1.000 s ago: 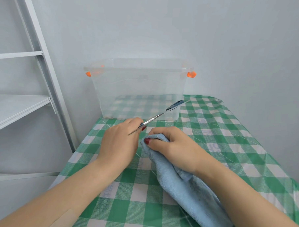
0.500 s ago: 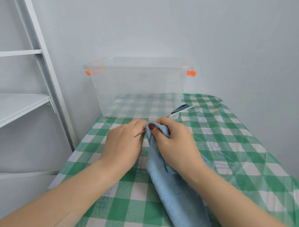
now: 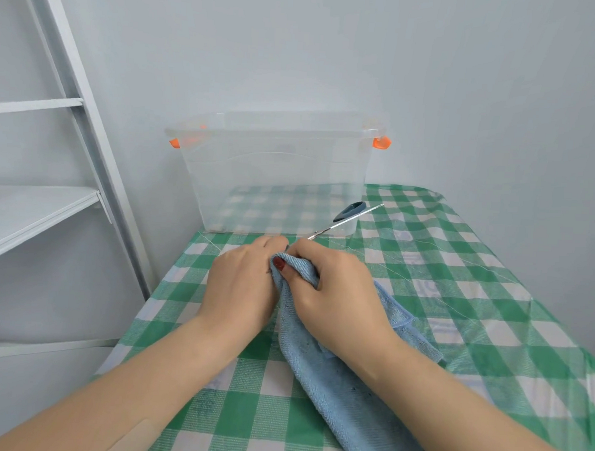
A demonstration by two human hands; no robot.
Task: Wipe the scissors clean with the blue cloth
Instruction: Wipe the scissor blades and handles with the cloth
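Across the checked tablecloth (image 3: 475, 267), its print too blurred to read, my left hand (image 3: 242, 284) is gripping the scissors (image 3: 351, 209), my right hand (image 3: 337, 295) squeezing the blue cloth (image 3: 343, 391) around them.

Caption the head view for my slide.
Right hand pinches the blue cloth around the scissors held by the left hand, before a clear bin.

Scissors (image 3: 351, 209): the near end is concealed inside the blue cloth (image 3: 347, 391) and behind the right hand (image 3: 334, 295); only the far portion (dark handle, thin metal shaft) is exposed. Left hand (image 3: 242, 284): fingertips hidden. Blue cloth: lower end cut off by the bottom edge, as are both forearms. Shelf unit (image 3: 41, 210): truncated at the left edge. Counter (image 3: 492, 268): cut off at right and bottom.
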